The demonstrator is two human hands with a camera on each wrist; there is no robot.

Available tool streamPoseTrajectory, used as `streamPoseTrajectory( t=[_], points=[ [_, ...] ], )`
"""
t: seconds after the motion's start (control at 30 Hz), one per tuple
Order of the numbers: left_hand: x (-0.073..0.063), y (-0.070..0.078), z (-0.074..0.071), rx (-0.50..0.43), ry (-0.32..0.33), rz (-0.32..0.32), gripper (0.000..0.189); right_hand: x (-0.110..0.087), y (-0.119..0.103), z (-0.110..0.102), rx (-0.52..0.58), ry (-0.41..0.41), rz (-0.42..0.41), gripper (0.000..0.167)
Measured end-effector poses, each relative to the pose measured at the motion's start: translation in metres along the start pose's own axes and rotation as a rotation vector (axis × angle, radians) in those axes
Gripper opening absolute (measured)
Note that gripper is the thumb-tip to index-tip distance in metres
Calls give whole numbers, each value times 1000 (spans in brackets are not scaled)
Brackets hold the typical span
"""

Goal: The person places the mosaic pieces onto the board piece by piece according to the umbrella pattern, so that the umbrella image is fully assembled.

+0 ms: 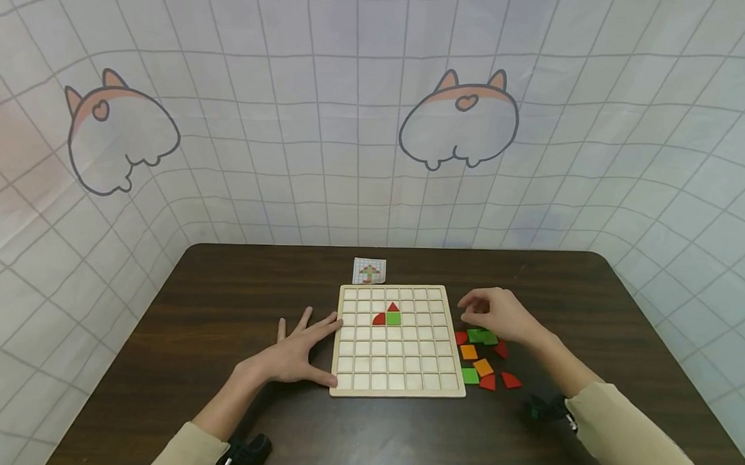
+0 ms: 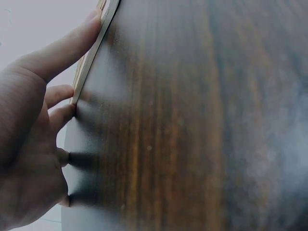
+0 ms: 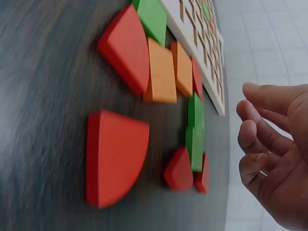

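Up over the far end of the loose pieces with the right hand (image 1: 499,313), curled lightly, thumb and fingertips apart, nothing seen between them in the right wrist view. Across to the left hand (image 1: 291,356), spread wide along the board (image 1: 395,363): thumb by the near corner, index finger farther up the same edge, outer fingertips down on the tabletop (image 1: 189,363); touching, not clamping, presumably to keep everything from sliding. On the board, a small cluster toward the far side: red triangle (image 1: 393,307) on top, green square (image 1: 393,318) directly below, red quarter-round (image 1: 379,319) snug at its left, each in its own square. Off the right edge, probably for a short reach, the green pair (image 3: 194,139), orange squares (image 1: 469,352), another green square (image 1: 469,376) and scattered red pieces (image 1: 511,380). Just past the far edge, a printed card (image 1: 369,271), likely there to be seen without covering any squares. Tightest along that right edge, with pieces crowding the rim; roomier around the cluster, with uncovered squares on every side, and out left, with broad tabletop beyond the spread fingers.
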State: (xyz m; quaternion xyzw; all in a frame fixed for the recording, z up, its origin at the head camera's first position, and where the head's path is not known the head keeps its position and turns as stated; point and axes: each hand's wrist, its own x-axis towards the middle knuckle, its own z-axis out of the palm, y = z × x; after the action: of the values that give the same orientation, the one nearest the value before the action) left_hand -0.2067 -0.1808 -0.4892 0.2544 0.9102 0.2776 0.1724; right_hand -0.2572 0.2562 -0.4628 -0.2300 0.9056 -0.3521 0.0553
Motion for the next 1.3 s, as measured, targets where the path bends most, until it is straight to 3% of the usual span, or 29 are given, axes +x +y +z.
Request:
streamPoseTrajectory(
  t=[0.3, 0.53, 0.9, 1.3],
  points=[
    [-1, 1, -1, -5, -2, 4, 104, -17, 18, -20, 0, 16, 39, 22],
    [0, 2, -2, -14, 1, 2, 105, -22, 37, -26, -54, -24, 67, 23],
    [1, 0, 0, 1, 1, -2, 105, -24, 47, -25, -88, -88, 69, 25],
    [0, -1, 0, -8, -3, -8, 105, -23, 48, -18, -90, -31, 22, 24]
  ],
)
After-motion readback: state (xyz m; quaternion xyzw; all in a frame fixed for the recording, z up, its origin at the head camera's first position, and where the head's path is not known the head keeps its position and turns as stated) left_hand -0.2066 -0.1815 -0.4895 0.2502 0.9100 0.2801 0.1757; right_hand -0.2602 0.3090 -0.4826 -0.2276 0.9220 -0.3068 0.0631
